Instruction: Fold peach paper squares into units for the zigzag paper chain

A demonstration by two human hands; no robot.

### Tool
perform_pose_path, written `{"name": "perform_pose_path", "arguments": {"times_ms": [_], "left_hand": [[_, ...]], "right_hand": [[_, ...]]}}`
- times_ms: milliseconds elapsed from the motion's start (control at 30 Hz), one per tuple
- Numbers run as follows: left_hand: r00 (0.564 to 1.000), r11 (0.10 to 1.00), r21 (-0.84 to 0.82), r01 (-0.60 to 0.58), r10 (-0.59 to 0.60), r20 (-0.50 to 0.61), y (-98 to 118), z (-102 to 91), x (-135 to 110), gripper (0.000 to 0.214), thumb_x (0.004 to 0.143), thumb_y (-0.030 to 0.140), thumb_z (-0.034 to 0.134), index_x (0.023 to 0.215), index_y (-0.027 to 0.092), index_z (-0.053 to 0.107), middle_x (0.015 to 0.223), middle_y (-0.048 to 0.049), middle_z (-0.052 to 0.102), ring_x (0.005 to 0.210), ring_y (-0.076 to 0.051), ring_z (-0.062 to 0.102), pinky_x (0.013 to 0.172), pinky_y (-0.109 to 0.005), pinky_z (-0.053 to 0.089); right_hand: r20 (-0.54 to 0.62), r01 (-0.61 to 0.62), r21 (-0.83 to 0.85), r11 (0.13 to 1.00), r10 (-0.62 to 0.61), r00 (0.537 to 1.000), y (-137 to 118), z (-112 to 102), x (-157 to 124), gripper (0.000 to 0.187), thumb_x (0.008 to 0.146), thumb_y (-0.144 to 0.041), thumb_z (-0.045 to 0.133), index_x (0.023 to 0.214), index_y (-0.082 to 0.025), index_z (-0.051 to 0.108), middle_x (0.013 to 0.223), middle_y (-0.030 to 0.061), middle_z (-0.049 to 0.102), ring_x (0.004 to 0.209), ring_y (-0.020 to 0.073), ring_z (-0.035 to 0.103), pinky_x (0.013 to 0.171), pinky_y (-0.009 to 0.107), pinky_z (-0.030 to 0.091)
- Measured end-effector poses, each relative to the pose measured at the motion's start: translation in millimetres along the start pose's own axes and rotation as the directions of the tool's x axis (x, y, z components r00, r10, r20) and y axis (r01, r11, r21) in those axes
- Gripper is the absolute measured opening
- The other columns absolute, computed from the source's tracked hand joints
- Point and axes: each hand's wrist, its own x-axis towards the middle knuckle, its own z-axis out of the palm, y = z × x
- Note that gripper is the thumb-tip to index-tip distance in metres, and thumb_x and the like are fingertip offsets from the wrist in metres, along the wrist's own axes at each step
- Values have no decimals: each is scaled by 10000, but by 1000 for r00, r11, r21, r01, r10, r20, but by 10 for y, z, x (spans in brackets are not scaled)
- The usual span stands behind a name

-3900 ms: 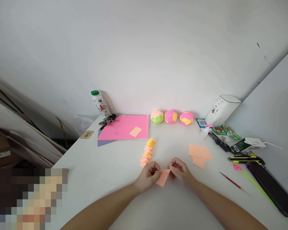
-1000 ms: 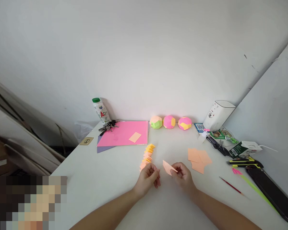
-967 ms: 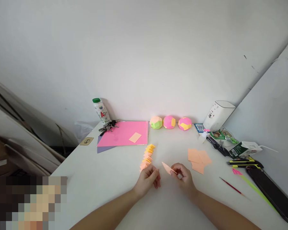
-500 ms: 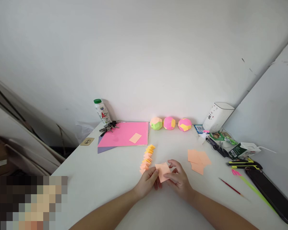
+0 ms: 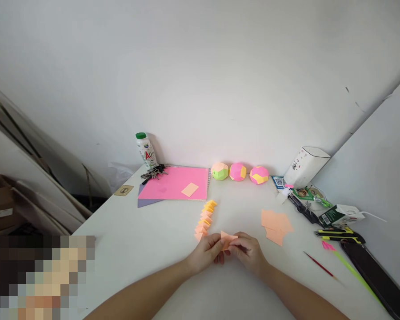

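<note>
Between my two hands is a small peach sheet of paper [image 5: 228,240], its near edge bending up. My left hand [image 5: 206,254] pinches its left side between thumb and fingers. On the other side my right hand [image 5: 248,251] grips the right edge, with fingertips partly hidden behind the paper. Just beyond my left hand stands a row of folded orange and peach paper pieces [image 5: 205,218]. To the right of my right hand, several loose peach sheets [image 5: 276,225] lie overlapping on the white table [image 5: 173,231].
Along the wall sit three faceted paper balls [image 5: 238,172]. A pink sheet [image 5: 168,184], keys [image 5: 155,172] and a bottle [image 5: 146,151] are at the back left. At right lie a thin red brush [image 5: 321,265], a cutter [image 5: 340,235], a small box [image 5: 342,214] and a white container [image 5: 306,168].
The peach sheet, flat and facing up before, is now bent and seen partly folded. My right hand has closed in on its edge. The view has shifted slightly.
</note>
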Motion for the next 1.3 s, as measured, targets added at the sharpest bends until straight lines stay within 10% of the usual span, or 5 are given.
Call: {"name": "perform_pose_path", "arguments": {"times_ms": [167,1300], "left_hand": [[1000,1000,-3,10,-10,12,-34,-6,-1,320,720,443,655,710,161,504,672,5,613,534,-99,547,495,-218,391],[1000,999,-37,-16,15,-23,-51,-35,22,381,782,526,551,766,146,537,739,-43,666,489,-95,563,448,-200,385]], "right_hand": [[-25,-34,-37,999,33,999,-3,-1,-8,213,842,-310,565,682,-198,650,596,7,575,529,125,493,500,240,395],[83,-356,339,871,349,934,-17,26,12,398,791,-375,627,1065,-221,382,720,-11,600,597,128,570,521,238,443]]}}
